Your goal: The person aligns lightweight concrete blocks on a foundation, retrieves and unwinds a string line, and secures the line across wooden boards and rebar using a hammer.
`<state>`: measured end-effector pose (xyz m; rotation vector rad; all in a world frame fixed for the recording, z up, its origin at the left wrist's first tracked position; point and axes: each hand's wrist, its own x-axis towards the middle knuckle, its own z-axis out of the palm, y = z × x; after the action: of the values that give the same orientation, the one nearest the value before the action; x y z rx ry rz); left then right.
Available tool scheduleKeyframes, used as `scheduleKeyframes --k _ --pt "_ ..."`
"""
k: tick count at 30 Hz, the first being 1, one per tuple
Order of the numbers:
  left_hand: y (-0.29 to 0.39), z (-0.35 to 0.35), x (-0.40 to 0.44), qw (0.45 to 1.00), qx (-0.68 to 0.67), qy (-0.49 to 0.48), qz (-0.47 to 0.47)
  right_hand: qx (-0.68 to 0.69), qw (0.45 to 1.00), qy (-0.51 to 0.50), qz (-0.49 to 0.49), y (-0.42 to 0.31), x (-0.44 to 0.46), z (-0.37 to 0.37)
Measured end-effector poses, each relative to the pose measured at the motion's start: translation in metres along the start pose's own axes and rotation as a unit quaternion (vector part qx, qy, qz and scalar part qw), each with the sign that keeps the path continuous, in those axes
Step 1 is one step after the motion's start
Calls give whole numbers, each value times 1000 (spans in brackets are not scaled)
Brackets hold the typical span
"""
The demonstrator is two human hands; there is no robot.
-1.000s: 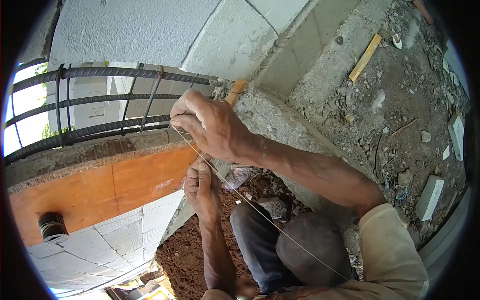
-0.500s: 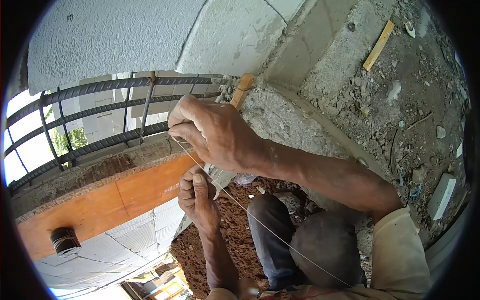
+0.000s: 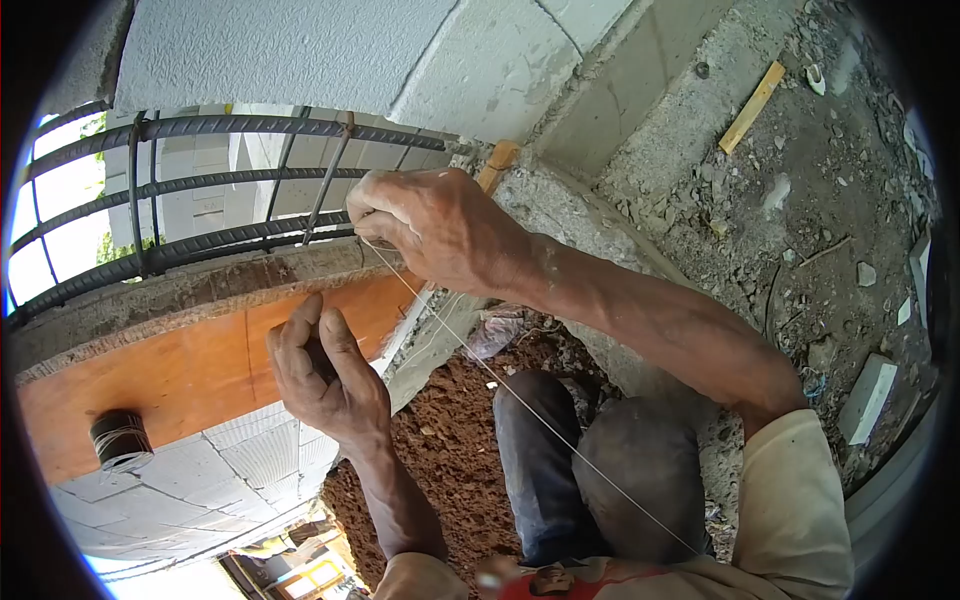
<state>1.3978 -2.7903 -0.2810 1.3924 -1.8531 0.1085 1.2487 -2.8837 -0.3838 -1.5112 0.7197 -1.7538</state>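
My right hand (image 3: 430, 225) is closed in a pinch on a thin pale string (image 3: 530, 445), beside the steel rebar. From its fingers the string runs slantwise down past my knees. My left hand (image 3: 330, 380) is held up in front of the orange board (image 3: 200, 365), thumb and fingers apart and slightly curled, with nothing visible in it. A black cylinder (image 3: 122, 440) wound with string sticks out from that board. Just above my right wrist, a wooden piece (image 3: 497, 163) stands against the concrete corner.
Ribbed rebar (image 3: 230, 125) with cross ties runs along the upper left, under a pale block wall (image 3: 280, 50). Crumbly brown soil (image 3: 450, 470) lies below. To the right are rubble, a wooden strip (image 3: 752, 108) and a pale flat offcut (image 3: 868, 398).
My left hand has moved left, away from the string and my right hand, and its fingers have opened. My right hand keeps its pinch. The view has shifted slightly.
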Motion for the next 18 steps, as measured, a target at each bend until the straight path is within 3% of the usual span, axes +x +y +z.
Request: scheduleKeyframes --k 2,6,7,9,11,13,14,16,18 --pt "30 -10 15 963 229 -73 119 -19 1000 -15 6 -7 -1 -4" --pt "70 3 48 949 209 -118 203 17 1000 4 14 -14 1 -12" --pt "73 6 55 950 207 -114 203 41 998 13 34 -17 0 -12" --pt "80 10 67 896 324 -251 173 33 998 14 45 -22 0 -13" --pt "90 18 76 881 359 -259 169 22 998 17 59 -26 -1 -17" --pt "91 23 89 805 440 -337 212 0 999 20 48 -28 0 -19" --pt "88 25 99 805 439 -337 214 -1 999 21 48 -26 0 -19" --pt "77 27 116 792 393 -429 185 4 998 13 57 -22 -1 -16" --pt "74 28 127 794 378 -434 197 32 998 31 39 -15 -1 -10"
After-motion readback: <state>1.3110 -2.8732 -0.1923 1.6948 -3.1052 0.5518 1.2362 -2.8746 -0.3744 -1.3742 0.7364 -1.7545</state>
